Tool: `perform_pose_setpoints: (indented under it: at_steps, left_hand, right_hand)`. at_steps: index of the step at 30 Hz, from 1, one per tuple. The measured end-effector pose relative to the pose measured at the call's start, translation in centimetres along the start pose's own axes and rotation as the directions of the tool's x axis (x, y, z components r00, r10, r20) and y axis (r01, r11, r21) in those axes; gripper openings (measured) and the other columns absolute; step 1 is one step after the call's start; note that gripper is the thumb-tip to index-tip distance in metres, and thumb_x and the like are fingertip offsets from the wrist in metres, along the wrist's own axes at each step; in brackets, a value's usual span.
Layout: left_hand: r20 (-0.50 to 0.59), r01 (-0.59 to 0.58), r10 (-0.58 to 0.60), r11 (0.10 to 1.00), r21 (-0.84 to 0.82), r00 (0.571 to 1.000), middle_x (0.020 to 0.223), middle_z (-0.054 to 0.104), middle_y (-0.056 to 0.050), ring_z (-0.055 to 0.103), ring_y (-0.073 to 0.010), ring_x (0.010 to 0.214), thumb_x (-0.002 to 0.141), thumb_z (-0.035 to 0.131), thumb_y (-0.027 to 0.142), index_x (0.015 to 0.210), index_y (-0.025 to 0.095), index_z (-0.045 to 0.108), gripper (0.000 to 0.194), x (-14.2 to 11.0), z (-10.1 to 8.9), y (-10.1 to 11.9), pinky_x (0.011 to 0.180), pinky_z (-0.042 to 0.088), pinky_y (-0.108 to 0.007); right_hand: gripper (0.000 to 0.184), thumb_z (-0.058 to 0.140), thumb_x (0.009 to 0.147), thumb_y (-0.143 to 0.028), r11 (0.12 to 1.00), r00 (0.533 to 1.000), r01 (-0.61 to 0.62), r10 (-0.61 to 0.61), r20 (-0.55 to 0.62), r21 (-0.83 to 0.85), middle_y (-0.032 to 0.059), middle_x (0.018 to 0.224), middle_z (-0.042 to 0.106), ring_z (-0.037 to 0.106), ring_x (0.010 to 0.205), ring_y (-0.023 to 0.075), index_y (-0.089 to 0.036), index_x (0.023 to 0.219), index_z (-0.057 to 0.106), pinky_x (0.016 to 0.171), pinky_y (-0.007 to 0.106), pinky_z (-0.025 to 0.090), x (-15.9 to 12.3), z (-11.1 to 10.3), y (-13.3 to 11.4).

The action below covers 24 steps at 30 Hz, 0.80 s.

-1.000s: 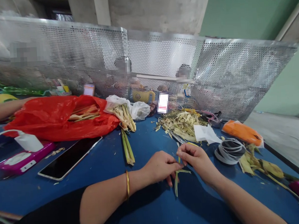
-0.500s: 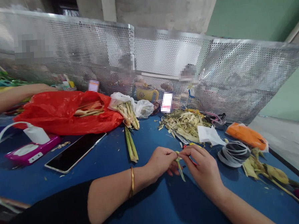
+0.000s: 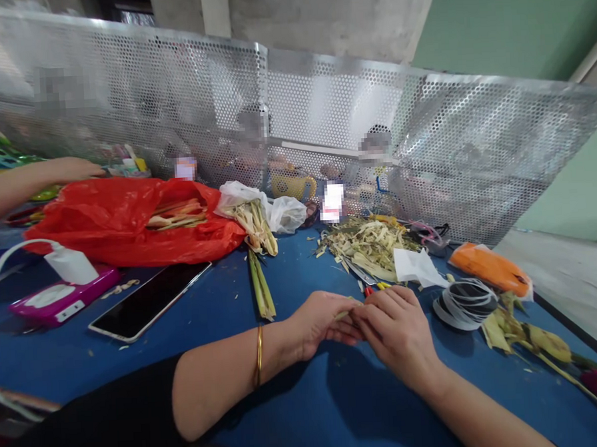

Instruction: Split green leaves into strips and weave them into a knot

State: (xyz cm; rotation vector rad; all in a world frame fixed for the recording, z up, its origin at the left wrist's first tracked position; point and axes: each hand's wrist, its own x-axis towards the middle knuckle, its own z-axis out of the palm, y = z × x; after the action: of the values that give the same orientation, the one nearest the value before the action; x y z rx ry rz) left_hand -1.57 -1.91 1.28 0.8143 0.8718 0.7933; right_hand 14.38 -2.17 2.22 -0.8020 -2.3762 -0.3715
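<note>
Above the blue table, my left hand (image 3: pixel 324 322), with a gold bangle at its wrist, is closed on a thin green leaf strip (image 3: pixel 341 314), only a sliver of which shows. My right hand (image 3: pixel 398 325) meets it at the fingertips, its fingers closed over the strip's other end. Most of the strip is hidden by the fingers. Just beyond the hands are scissors (image 3: pixel 361 273) beside a heap of shredded pale leaves (image 3: pixel 372 243). Folded green stalks (image 3: pixel 262 289) lie left of the hands.
A red plastic bag (image 3: pixel 103 220) of dried husks, a phone (image 3: pixel 150 303) and a purple power strip (image 3: pixel 67 295) lie left. Rightward are a wire coil (image 3: pixel 465 306) and an orange packet (image 3: pixel 491 267). A perforated metal screen (image 3: pixel 322 102) stands behind; another person's arm (image 3: pixel 31 184) reaches in at left.
The strip hung down between my fingertips; now it is mostly covered by my hands. My right hand has turned over and curled inward, and my left fingers have stretched out beneath.
</note>
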Motion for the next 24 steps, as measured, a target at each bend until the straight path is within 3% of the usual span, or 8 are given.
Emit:
perform_pose_setpoints:
  at_steps: [3, 8, 12, 16, 18, 20, 22, 24]
  left_hand:
    - [0.009, -0.020, 0.020, 0.999, -0.027, 1.000, 0.064, 0.060, -0.001, 0.057, -0.0114, 0.057, 0.067, 0.069, 0.028, 0.074, 0.012, 0.065, 0.018, -0.1, 0.0, -0.1, 0.063, 0.049, -0.027]
    - [0.023, -0.056, 0.059, 0.994, -0.098, 0.998, 0.078, 0.065, -0.004, 0.058, -0.0109, 0.066, 0.068, 0.069, 0.026, 0.087, 0.012, 0.068, 0.024, 0.1, -0.1, -0.3, 0.060, 0.046, -0.022]
    - [0.021, 0.001, 0.002, 0.991, -0.131, 1.000, 0.078, 0.067, -0.006, 0.061, -0.0118, 0.068, 0.069, 0.067, 0.024, 0.088, 0.011, 0.069, 0.023, 0.4, 0.0, -0.6, 0.057, 0.043, -0.019]
    - [0.042, 0.023, -0.017, 0.992, -0.127, 0.999, 0.080, 0.068, -0.005, 0.061, -0.0116, 0.069, 0.070, 0.067, 0.023, 0.087, 0.012, 0.070, 0.021, 0.5, 0.0, -0.8, 0.058, 0.043, -0.019]
    - [0.052, -0.007, 0.013, 0.993, -0.117, 0.999, 0.080, 0.068, -0.004, 0.060, -0.0104, 0.068, 0.069, 0.069, 0.023, 0.089, 0.013, 0.070, 0.022, 0.5, -0.2, -0.8, 0.060, 0.044, -0.019]
    - [0.061, -0.047, 0.054, 0.993, -0.105, 0.997, 0.078, 0.068, -0.004, 0.060, -0.0097, 0.065, 0.069, 0.071, 0.025, 0.091, 0.013, 0.070, 0.025, 0.5, -0.4, -0.7, 0.064, 0.046, -0.021]
    - [0.063, -0.073, 0.079, 0.993, -0.088, 0.995, 0.076, 0.068, -0.005, 0.061, -0.0107, 0.065, 0.071, 0.072, 0.029, 0.093, 0.013, 0.070, 0.028, 0.5, -0.6, -0.5, 0.068, 0.047, -0.024]
    - [0.049, -0.072, 0.075, 0.995, -0.062, 0.996, 0.077, 0.068, -0.006, 0.064, -0.0127, 0.068, 0.072, 0.071, 0.033, 0.096, 0.013, 0.069, 0.031, 0.4, -0.8, -0.3, 0.068, 0.048, -0.025]
  right_hand:
    - [0.021, 0.046, 0.091, -0.018, 0.996, 0.997, 0.070, -0.068, 0.039, -0.050, 0.0034, 0.075, 0.062, 0.051, 0.071, 0.0155, -0.019, 0.079, 0.062, 0.079, 0.035, 0.034, 0.0, 0.0, 0.0]
    - [0.020, 0.044, 0.091, -0.016, 0.954, 0.957, 0.272, -0.255, 0.141, -0.124, 0.0049, 0.084, 0.062, 0.051, 0.078, 0.0187, -0.017, 0.103, 0.061, 0.085, 0.037, 0.034, 0.0, 0.4, -0.8]
    - [0.021, 0.041, 0.090, -0.013, 0.918, 0.918, 0.358, -0.312, 0.243, -0.173, 0.0069, 0.087, 0.060, 0.052, 0.085, 0.0217, -0.015, 0.094, 0.061, 0.090, 0.040, 0.034, 0.1, 0.8, -1.7]
    - [0.022, 0.040, 0.090, -0.011, 0.927, 0.926, 0.342, -0.304, 0.226, -0.155, 0.0057, 0.083, 0.059, 0.053, 0.080, 0.0203, -0.017, 0.087, 0.060, 0.086, 0.039, 0.036, 0.0, 1.0, -1.7]
    - [0.021, 0.040, 0.090, -0.012, 0.966, 0.963, 0.247, -0.236, 0.131, -0.079, 0.0045, 0.080, 0.059, 0.053, 0.076, 0.0185, -0.018, 0.082, 0.060, 0.083, 0.038, 0.037, 0.0, 1.0, -1.3]
    - [0.019, 0.044, 0.089, -0.016, 0.999, 1.000, 0.020, -0.021, 0.012, 0.046, 0.0033, 0.075, 0.058, 0.052, 0.072, 0.0170, -0.019, 0.077, 0.059, 0.077, 0.035, 0.038, 0.0, 0.9, -0.8]
    - [0.018, 0.049, 0.087, -0.021, 0.945, 0.964, -0.256, 0.266, -0.022, 0.205, 0.0020, 0.070, 0.056, 0.052, 0.068, 0.0158, -0.019, 0.071, 0.056, 0.069, 0.031, 0.039, 0.0, 0.9, -0.2]
    - [0.020, 0.052, 0.085, -0.024, 0.830, 0.886, -0.446, 0.463, 0.033, 0.334, 0.0007, 0.066, 0.053, 0.051, 0.064, 0.0148, -0.019, 0.065, 0.053, 0.062, 0.028, 0.039, -0.1, 1.1, 0.3]
